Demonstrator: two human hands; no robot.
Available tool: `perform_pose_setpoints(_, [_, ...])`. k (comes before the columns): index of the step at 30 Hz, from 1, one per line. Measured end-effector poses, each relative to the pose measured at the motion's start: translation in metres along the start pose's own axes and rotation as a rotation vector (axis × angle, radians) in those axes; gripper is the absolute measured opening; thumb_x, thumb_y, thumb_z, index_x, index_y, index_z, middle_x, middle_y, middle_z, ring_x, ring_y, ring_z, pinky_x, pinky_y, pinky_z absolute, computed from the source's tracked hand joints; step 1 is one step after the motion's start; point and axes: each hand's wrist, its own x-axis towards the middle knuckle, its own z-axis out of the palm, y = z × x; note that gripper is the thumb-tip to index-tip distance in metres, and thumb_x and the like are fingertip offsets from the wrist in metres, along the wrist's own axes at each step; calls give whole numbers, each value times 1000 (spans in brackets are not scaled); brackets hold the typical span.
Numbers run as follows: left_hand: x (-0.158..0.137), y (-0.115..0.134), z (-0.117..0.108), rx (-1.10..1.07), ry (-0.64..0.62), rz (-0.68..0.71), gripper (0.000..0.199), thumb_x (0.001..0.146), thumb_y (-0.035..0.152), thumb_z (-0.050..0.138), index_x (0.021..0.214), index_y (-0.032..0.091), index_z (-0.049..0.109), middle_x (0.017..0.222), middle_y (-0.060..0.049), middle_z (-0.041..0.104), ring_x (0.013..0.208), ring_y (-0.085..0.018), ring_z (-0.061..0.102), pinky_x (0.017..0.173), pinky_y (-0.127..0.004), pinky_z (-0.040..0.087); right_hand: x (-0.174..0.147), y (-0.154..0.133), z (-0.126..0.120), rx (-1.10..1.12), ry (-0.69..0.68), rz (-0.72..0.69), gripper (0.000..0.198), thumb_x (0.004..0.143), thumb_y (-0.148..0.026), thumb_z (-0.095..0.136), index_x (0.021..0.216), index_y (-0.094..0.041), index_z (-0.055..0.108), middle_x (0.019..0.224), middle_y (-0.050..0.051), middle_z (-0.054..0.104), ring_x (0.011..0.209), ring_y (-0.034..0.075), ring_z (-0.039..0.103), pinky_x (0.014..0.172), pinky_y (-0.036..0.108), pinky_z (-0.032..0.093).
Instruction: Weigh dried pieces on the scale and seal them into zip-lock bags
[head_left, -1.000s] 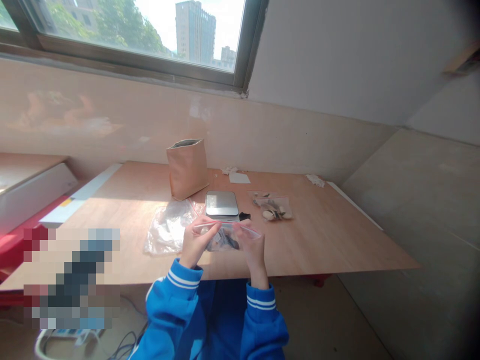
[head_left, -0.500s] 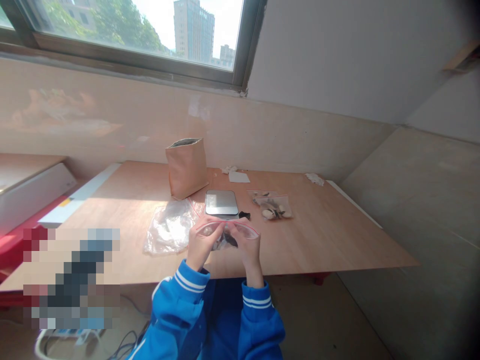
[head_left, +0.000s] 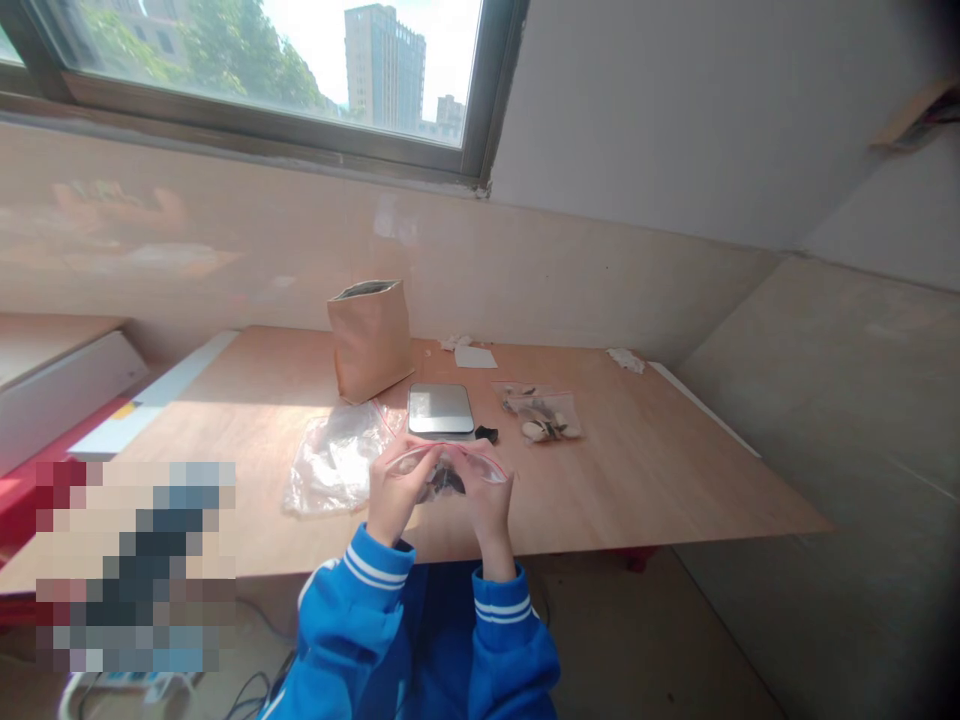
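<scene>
Both hands pinch the top of a clear zip bag point(head_left: 444, 484) with a red seal strip, close to the table's front edge. My left hand point(head_left: 396, 488) grips the strip's left part and my right hand point(head_left: 487, 490) its right part, thumbs near each other in the middle. Dark and pale pieces show inside the bag; their kind is hard to make out. Just beyond the hands lies a flat scale point(head_left: 441, 408) with a silver top. A small black object point(head_left: 487, 435) sits at its right corner.
An upright brown paper bag point(head_left: 370, 342) stands behind, left of the scale. Empty clear plastic bags point(head_left: 334, 460) lie to the left. On the right are filled zip bags point(head_left: 551, 418) holding pale and dark pieces. White paper point(head_left: 475, 357) lies near the wall.
The whole view has shifted slightly. Both hands keep their hold on the zip bag, and its red strip looks a little more bent; the other things stay in place.
</scene>
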Motion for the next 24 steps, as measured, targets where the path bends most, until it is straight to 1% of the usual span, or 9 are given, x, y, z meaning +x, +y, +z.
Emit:
perform_pose_setpoints(3, [2,-3,-1,-40,-8,-48,20,75,38,69,73,19,70,69,-2,69,70,-17,63,69,-27,49,0,2,-1,15,19,7,20,78,-37,70,75,-18,70,75,4,69,74,19,64,71,31,52])
perform_pose_setpoints(7, [1,-3,0,-109,-10,-96,23,75,40,68,76,17,71,73,-3,71,74,-18,64,72,-29,50,-2,1,-1,25,36,38,22,79,-40,69,75,-18,70,74,4,69,74,19,64,70,31,52])
perform_pose_setpoints(11, [3,-7,1,-204,8,-143,31,75,45,67,76,15,74,77,-6,72,78,-21,66,74,-31,53,-1,2,-1,54,37,101,34,84,-48,60,69,-18,68,68,3,67,68,19,64,63,29,51])
perform_pose_setpoints(13, [5,-13,0,-263,22,-188,36,76,49,65,74,14,74,71,-7,72,73,-20,67,71,-31,54,1,4,-4,40,110,101,41,85,-52,57,66,-17,66,63,3,65,60,16,60,58,27,48])
perform_pose_setpoints(15, [8,-20,-2,-311,19,-248,42,78,53,61,70,14,74,64,-6,70,63,-18,66,65,-29,53,3,7,-7,28,174,92,43,86,-55,54,68,-17,66,61,2,62,53,13,54,54,25,45])
perform_pose_setpoints(17, [9,-27,-3,-346,19,-310,48,80,56,57,64,14,72,60,-7,68,57,-16,64,63,-27,53,4,9,-10,36,206,86,45,86,-56,52,72,-16,66,59,1,61,50,12,51,51,24,42])
perform_pose_setpoints(19, [9,-31,-1,-366,28,-362,52,81,58,54,62,13,71,60,-8,69,57,-17,65,64,-28,53,5,10,-11,59,229,97,47,87,-58,50,72,-16,65,56,0,59,48,12,50,50,23,41])
perform_pose_setpoints(21, [9,-31,2,-380,28,-380,54,83,59,50,69,13,73,63,-10,71,61,-20,67,67,-31,54,5,11,-13,88,260,122,49,87,-59,49,71,-16,64,55,1,59,47,12,51,49,24,41])
perform_pose_setpoints(24, [11,-28,8,-353,-12,-330,51,85,58,47,90,15,75,78,-10,74,75,-22,69,72,-33,54,11,13,-21,130,294,168,51,81,-63,54,70,-15,64,53,1,59,45,13,52,45,24,40])
